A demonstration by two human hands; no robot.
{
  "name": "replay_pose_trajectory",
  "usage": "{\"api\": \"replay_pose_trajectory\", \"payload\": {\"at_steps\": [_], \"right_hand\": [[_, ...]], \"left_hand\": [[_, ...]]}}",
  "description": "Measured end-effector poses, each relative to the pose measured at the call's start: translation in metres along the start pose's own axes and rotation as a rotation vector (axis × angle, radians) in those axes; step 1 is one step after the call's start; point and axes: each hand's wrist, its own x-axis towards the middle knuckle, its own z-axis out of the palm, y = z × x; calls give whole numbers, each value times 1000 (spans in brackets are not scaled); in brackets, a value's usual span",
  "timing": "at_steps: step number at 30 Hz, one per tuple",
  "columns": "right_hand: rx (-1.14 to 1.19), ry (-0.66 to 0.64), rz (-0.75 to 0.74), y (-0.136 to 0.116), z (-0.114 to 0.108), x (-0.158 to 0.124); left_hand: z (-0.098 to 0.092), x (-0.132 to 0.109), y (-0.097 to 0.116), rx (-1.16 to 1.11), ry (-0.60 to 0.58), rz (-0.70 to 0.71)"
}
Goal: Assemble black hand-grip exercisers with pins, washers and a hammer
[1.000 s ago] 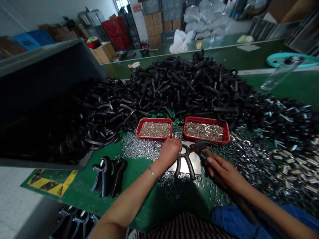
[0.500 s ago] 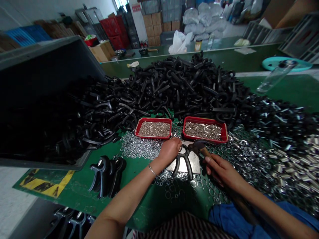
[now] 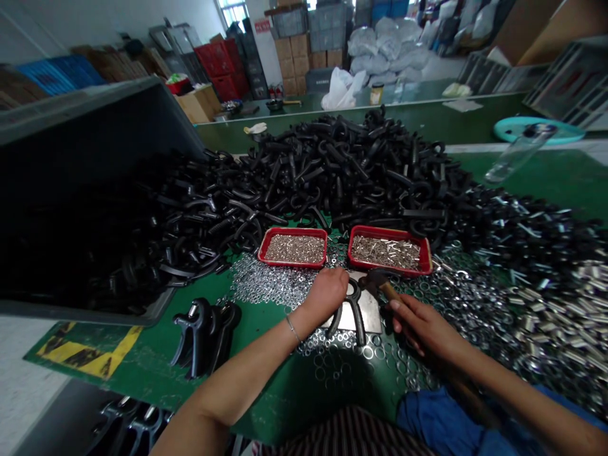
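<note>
My left hand (image 3: 329, 291) is closed at the upper end of a black forked plastic part (image 3: 358, 316), its fingertips hidden behind the knuckles. That part lies with its two legs toward me on a flat metal plate (image 3: 373, 311). Wrapped round the wooden handle of a hammer (image 3: 387, 290) is my right hand (image 3: 418, 323). The hammer's dark head is just right of the part's ring end. Beyond my hands stand two red trays: the left tray (image 3: 260, 254) holds tiny metal pieces, the right tray (image 3: 427, 266) small metal pins.
A big pile of black parts (image 3: 342, 164) covers the far table, spilling from a grey crate (image 3: 156, 310) at left. Small metal rings (image 3: 266, 282) lie around the plate. Several forked parts (image 3: 202, 335) stand at left. Metal sleeves (image 3: 560, 316) are heaped at right.
My left hand has shifted slightly down and turned over the part's ring end. The hammer stays close to the same spot. The whole view has tilted a little.
</note>
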Motion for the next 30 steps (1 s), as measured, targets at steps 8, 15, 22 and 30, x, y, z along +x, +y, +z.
{"api": "replay_pose_trajectory", "payload": {"at_steps": [8,15,22,30], "right_hand": [[-598,240,-399,-52,-13,11],[-750,40,-479,-56,-3,39],[-847,-5,-286,-47,-2,35],[-832,-2,-372,-44,-4,29]], "left_hand": [[-12,-50,20,-161,73,-153],[-1,-50,19,-197,43,-193],[-2,-55,27,-185,143,-250],[-2,-90,52,9,198,-387]]}}
